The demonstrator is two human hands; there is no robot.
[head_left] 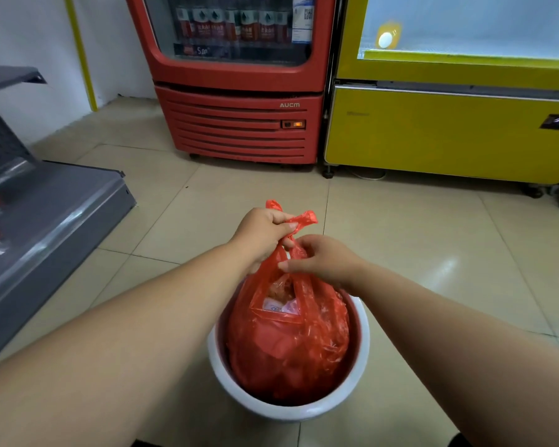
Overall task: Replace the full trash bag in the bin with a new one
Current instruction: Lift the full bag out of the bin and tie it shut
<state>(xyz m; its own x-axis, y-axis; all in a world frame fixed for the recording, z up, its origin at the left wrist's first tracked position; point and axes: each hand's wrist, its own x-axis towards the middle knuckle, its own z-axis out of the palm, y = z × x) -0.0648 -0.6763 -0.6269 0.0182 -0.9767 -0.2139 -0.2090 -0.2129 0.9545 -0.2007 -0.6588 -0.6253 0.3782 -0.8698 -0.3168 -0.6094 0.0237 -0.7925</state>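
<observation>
Left hand (265,235) grips gathered handles of full red plastic trash bag (291,343), frame centre; right hand (320,258) pinches handle just below. Bag sits in round white bin (363,346) (lower centre). Step: tying off. Next, likely: knot cinched, straight lift out.

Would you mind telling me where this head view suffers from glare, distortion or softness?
Head view: a light glares off the floor at right; the wide lens bows the red cooler and yellow freezer; the cooler's bottles look soft; the bag is sharp.
</observation>
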